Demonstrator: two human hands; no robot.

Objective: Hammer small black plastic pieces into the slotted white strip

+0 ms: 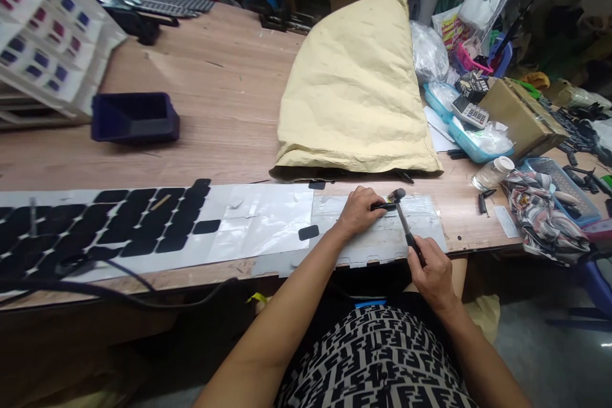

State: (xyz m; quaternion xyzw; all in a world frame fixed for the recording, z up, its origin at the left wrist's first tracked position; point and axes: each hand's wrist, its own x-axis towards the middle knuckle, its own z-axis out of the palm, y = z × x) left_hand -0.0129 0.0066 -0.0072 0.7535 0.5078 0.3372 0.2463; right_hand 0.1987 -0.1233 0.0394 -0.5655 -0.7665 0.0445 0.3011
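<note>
- On my feed, the right hand (431, 269) has its fingers wrapped round the dark grip of the hammer (403, 218); its head is at the black piece (381, 206), though I can't tell whether they touch.
- The left hand (358, 211) has its fingers pinching that piece's left end, above the grey board (428, 218) along the near edge of the tabletop (229, 89).
- I judge the hammer stiff and head-heavy: I'd hold its grip low.
- The piece looks light, hard, perhaps slippery; I'd pinch its end, clear of the head.
</note>
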